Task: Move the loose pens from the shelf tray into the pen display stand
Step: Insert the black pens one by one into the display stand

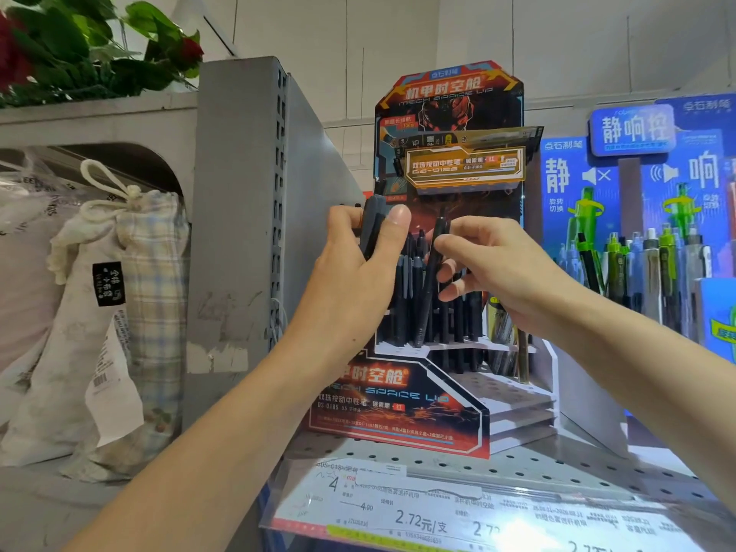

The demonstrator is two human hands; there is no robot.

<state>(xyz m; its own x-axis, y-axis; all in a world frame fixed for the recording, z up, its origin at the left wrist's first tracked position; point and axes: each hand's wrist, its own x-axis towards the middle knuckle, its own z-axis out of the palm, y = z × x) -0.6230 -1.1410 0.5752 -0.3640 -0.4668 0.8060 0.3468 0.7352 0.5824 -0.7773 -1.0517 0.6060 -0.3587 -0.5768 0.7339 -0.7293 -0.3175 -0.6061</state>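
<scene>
On the perforated grey shelf (517, 464) in front of you stands the pen display stand (446, 217), a red, black and orange cardboard unit whose header carries large Chinese characters above the English line "MECH SPACE", with a gold-framed card below it reading "DS-0186" and "0.5". Its lower front panel repeats the title and shows "DS-0185" and "0.5". Your left hand (358, 264) is curled around a bundle of dark pens (372, 227), thumb pressed across their front, held up against the left edge of the stand. Your right hand (490, 268) pinches a single black pen (432, 280) between thumb and fingertips; the pen is tilted, its lower end down among the black pens standing in the rack (422, 308) on the stand's upper tier. Along the shelf edge a price strip (438, 515) shows "4", "4.00" and "2.72" followed by yuan characters. To the right a blue display (633, 161) with Chinese lettering and speaker icons holds green and grey pens (645, 264). To the left, beyond a grey shelf upright (239, 233), sits a checked drawstring cloth bag (131, 304) with a black label, and red artificial flowers (79, 45) lie above it.
</scene>
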